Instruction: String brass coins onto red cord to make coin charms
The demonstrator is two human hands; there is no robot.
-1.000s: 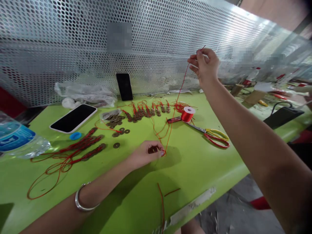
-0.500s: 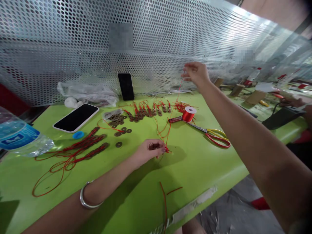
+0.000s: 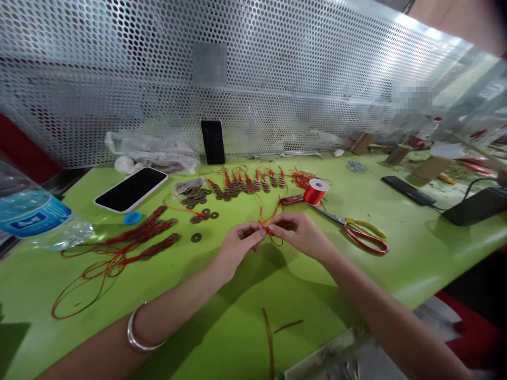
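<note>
Cord [image 3: 268,230], thin and red, sits bunched in a small tangle right between our two sets of fingertips, just above the green table [image 3: 309,295]. Our left hand [image 3: 241,240] has thumb and forefinger closed on it from one side; our right hand [image 3: 299,232] pinches it from the other, the two thumb tips almost meeting. A small loop shows below our right fingertips, while loose strands trail away beyond the hands toward a row of strung coins [image 3: 249,184]. Past our right hand stand a spool of red ribbon [image 3: 316,193] and, touching it or nearly so, scissors [image 3: 366,232] with one yellow and one red handle. To the left of our left hand we have a single holed coin [image 3: 196,237], and beyond it a heap of coins [image 3: 194,195]. Farther left lie red-corded coin strands [image 3: 150,227], a blue cap [image 3: 132,217], a flat phone [image 3: 131,190] and a clear bottle [image 3: 43,211]. At the back, a second phone [image 3: 213,141] leans upright against the perforated panel [image 3: 277,79].
</note>
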